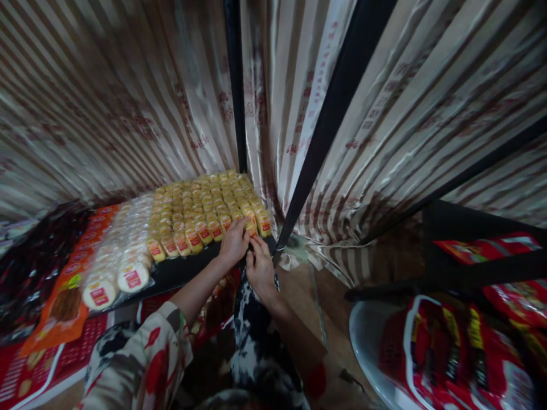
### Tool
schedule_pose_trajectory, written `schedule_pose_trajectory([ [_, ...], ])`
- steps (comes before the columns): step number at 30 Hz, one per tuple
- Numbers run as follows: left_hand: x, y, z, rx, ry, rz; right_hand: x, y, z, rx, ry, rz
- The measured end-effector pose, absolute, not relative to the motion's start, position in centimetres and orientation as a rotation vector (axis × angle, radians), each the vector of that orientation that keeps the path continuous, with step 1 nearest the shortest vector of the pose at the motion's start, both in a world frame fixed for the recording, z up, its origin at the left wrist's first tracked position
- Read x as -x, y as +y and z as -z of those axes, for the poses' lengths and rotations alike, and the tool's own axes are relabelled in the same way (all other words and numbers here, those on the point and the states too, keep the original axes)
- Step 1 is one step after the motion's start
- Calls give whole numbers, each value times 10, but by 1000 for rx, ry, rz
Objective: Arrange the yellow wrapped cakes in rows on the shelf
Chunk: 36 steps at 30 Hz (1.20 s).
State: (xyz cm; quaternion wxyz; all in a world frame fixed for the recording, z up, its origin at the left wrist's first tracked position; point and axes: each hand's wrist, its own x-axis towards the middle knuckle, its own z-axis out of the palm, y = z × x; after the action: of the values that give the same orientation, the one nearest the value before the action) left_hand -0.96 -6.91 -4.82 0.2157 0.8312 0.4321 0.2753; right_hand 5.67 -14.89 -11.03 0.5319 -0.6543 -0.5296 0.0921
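Rows of small yellow wrapped cakes (194, 216) with red labels stand tightly packed on a dark shelf (179, 273). My left hand (234, 244) is at the front row near its right end, fingers bent and closed on a yellow wrapped cake (250, 226). Just to its right, my right hand (261, 266) has curled fingers meeting the lower front of the same cake. Part of that cake is covered by my fingers. Left of the yellow rows lie columns of white round wrapped cakes (133, 277) with red labels.
An orange snack packet (70, 304) and dark shiny packets (34, 256) lie at the left. Black metal posts (316, 136) rise before the striped curtain (149, 97). At the lower right, a pale basin (363, 336) stands beside red bags (461, 353).
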Motion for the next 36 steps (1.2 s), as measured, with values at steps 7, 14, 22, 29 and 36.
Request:
schedule_pose_trajectory([
  [7,8,-56,56,-2299,1201,-827,-57,-140,111,1581,-1316,-191],
  [14,3,-56,54,-2353,1205,-815,-61,-138,113,1604,-1301,-175],
  [22,-5,-59,56,-2337,1288,-816,-69,-134,110,1702,-1353,-154],
  [29,-9,-57,64,-2337,1352,-782,-71,-130,112,1778,-1419,-39],
  [36,25,-98,69,-2275,1266,-931,-71,-126,120,1746,-1403,-15],
])
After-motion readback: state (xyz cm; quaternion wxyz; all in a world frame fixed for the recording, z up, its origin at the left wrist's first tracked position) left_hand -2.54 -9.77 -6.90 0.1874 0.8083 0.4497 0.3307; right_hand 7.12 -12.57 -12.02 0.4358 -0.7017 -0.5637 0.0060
